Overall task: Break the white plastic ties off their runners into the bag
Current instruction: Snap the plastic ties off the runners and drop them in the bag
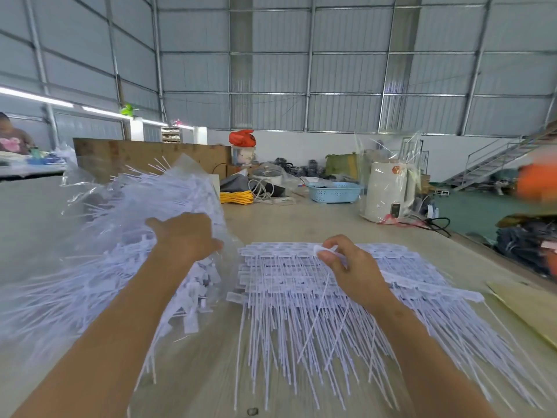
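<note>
Task partway: clear bag at left heaped with loose ties. Thick stack of unbroken ties remaining centre-right on table. Left hand at bag mouth, grip unclear. Right hand pinching top layer's far edge.

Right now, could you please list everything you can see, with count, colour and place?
ties: a stack, white, on the table under the right hand
bag: one, clear, left, full of loose ties
table: one, beige
rope: one coil, yellow, far side
basket: one, light blue, far side
kettle: one, white, far right, wrapped in clear plastic
red bag: one, on a box at the back
cardboard: one sheet, brown, right edge
left hand: at the bag's edge
right hand: pinches a tie head
</note>
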Demonstrator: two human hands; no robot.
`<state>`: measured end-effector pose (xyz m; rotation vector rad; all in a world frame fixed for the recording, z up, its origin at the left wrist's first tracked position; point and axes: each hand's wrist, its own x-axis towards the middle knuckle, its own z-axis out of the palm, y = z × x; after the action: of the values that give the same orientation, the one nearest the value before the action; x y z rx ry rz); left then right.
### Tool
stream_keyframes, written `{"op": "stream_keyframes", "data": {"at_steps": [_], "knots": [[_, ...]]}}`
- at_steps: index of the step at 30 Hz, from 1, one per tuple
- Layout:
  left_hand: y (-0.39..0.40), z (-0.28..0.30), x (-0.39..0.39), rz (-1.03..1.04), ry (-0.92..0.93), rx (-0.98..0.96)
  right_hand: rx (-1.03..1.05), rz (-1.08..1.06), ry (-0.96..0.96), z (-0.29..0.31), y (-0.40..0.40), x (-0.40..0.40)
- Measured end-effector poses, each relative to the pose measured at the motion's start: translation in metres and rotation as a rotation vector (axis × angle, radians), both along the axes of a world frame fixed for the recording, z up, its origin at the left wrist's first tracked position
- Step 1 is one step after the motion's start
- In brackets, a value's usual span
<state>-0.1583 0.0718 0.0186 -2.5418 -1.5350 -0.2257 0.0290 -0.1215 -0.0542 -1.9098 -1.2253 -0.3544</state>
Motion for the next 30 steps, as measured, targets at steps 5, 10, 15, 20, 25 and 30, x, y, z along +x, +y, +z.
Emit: {"op": "stream_keyframes", "data": {"at_steps": [5, 10, 15, 20, 25, 30], "knots": [[-0.065, -0.014, 0.055, -0.406, -0.401, -0.104, -0.013, 0.083, 0.025, 0.0, 0.004, 0.0], [-0.094, -0.063, 0.091, -0.672, -0.794, -0.471, 0.018, 0.198, 0.083, -0.004, 0.003, -0.003], [-0.098, -0.076, 0.09, -0.654, -1.137, -0.779, 0.051, 0.159, 0.135, -0.004, 0.003, -0.002], [-0.094, -0.078, 0.089, -0.638, -1.262, -0.955, -0.106, 0.18, 0.193, -0.006, -0.006, 0.004], [-0.09, -0.078, 0.093, -0.619, -1.373, -0.988, -0.099, 0.141, 0.051, -0.003, -0.003, 0.005], [-0.08, -0.083, 0.093, -0.642, -1.169, -0.856, -0.156, 0.088, -0.014, -0.006, -0.002, 0.005]]}}
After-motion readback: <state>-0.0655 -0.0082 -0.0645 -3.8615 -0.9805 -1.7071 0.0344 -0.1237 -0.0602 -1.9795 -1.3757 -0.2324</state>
